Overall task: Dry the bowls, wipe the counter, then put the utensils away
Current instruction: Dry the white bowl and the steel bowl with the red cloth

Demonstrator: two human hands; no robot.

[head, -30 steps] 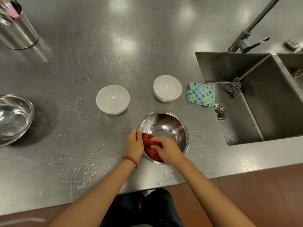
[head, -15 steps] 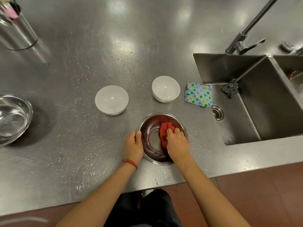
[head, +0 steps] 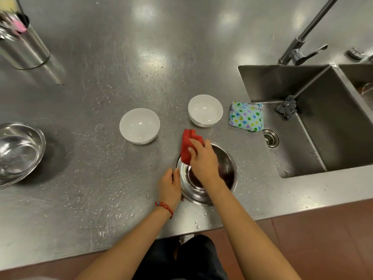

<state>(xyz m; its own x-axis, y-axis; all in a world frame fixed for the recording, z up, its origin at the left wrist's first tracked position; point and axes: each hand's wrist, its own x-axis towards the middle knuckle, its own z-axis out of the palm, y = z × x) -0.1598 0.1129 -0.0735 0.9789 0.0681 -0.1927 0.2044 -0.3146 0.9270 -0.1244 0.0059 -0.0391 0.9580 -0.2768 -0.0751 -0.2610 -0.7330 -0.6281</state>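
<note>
A steel bowl (head: 226, 178) sits near the counter's front edge. My left hand (head: 169, 186) grips its left rim. My right hand (head: 203, 160) holds a red cloth (head: 187, 146) over the bowl's far left rim; the cloth sticks up past the rim. Two white bowls stand behind, the left white bowl (head: 139, 125) and the right white bowl (head: 205, 110). A larger steel bowl (head: 18, 152) is at the far left. A steel utensil holder (head: 24, 45) with utensils stands at the back left.
The wet steel counter (head: 101, 178) carries water drops. A dotted cloth (head: 246, 116) lies at the sink's edge. The sink (head: 323, 128) on the right holds a steel scourer (head: 286, 107) and a drain (head: 271, 137). A tap (head: 302, 45) rises behind it.
My right hand swept the red cloth from the bowl's near inside across to its far left rim and up over it. My left hand kept its hold on the rim.
</note>
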